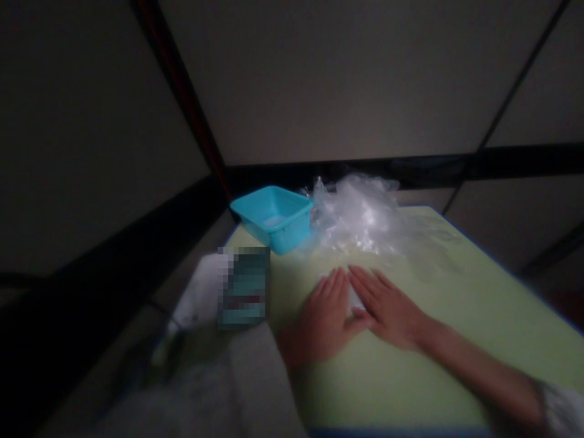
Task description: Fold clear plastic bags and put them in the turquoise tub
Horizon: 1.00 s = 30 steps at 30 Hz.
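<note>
My left hand (325, 317) lies flat, fingers stretched forward, on a small white piece (354, 298) that looks thin, like paper or film. From the other side my right hand (389, 311) presses on it too, its fingers straight and slanting toward the left hand. The thumbs come close together at the near side of the piece. Most of the white piece is hidden under both hands, so its kind cannot be made out. Beneath everything is a yellow-green tabletop (396, 389).
Beyond my hands stands a turquoise plastic basin (292, 234) with something whitish inside. A heap of crumpled clear plastic bags (360, 210) lies to its right. At the table's left edge are a blurred-out flat object (246, 289) and a white item (205, 286). Walls enclose the back and left.
</note>
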Each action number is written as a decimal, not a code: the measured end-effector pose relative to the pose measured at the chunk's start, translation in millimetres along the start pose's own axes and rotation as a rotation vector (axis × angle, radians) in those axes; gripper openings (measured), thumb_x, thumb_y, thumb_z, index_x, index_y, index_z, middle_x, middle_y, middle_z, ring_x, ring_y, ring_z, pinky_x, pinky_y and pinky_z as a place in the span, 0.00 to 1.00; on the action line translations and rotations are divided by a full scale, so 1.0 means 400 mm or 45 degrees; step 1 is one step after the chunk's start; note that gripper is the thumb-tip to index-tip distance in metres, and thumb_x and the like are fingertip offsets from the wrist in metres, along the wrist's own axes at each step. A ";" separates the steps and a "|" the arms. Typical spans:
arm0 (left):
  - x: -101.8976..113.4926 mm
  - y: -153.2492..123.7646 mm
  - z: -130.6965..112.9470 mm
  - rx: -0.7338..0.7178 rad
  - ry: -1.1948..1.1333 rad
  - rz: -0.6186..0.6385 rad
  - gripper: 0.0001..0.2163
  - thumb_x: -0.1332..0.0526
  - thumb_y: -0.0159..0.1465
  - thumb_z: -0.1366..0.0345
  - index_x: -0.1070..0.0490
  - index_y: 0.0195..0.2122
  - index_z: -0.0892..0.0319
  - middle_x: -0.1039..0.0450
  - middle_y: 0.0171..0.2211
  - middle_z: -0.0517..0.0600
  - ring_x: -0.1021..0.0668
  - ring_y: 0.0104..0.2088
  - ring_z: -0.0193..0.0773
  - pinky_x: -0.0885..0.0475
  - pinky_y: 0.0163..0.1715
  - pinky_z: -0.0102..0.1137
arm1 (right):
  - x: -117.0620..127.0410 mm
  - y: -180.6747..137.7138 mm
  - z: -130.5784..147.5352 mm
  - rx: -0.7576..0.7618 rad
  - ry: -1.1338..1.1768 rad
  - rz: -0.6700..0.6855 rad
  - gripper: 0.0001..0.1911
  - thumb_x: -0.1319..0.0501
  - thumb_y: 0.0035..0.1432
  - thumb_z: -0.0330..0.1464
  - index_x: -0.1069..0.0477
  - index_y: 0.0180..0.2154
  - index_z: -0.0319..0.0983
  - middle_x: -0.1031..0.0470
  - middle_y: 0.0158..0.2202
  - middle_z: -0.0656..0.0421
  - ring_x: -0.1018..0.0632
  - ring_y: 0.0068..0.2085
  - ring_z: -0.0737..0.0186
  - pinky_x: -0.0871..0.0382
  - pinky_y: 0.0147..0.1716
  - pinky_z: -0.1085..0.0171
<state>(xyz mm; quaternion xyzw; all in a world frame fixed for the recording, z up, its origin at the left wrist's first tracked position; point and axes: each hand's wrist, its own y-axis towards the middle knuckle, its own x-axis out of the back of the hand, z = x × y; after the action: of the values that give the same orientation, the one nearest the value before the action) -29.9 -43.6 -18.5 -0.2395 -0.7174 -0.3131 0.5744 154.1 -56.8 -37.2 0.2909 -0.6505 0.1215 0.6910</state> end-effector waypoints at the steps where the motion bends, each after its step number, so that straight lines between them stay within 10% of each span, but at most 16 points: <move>1: -0.002 -0.004 0.004 0.008 0.016 -0.003 0.35 0.57 0.66 0.44 0.47 0.61 0.73 0.51 0.64 0.67 0.46 0.65 0.52 0.47 0.62 0.46 | 0.000 -0.001 0.001 -0.004 0.000 -0.010 0.33 0.56 0.66 0.44 0.49 0.63 0.27 0.49 0.64 0.43 0.47 0.65 0.51 0.49 0.61 0.48; 17: 0.008 -0.047 0.087 0.054 0.142 0.121 0.33 0.52 0.66 0.50 0.52 0.63 0.72 0.55 0.65 0.67 0.50 0.66 0.52 0.49 0.62 0.49 | 0.016 0.000 0.002 -0.063 0.132 0.042 0.32 0.55 0.65 0.42 0.49 0.63 0.27 0.51 0.65 0.43 0.47 0.65 0.50 0.52 0.62 0.47; 30: 0.004 -0.051 0.121 0.124 -0.013 -0.101 0.30 0.45 0.58 0.67 0.49 0.61 0.65 0.48 0.64 0.62 0.46 0.65 0.48 0.52 0.63 0.49 | 0.063 -0.003 -0.071 -0.395 0.890 -0.241 0.18 0.54 0.62 0.32 0.38 0.52 0.36 0.23 0.40 0.52 0.23 0.40 0.55 0.30 0.41 0.53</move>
<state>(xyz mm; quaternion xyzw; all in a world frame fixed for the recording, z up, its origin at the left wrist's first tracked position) -77.1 -22.5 -27.6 -0.1844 -0.7437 -0.2990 0.5688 181.5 -47.0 -12.6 0.1827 -0.3568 0.0493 0.9148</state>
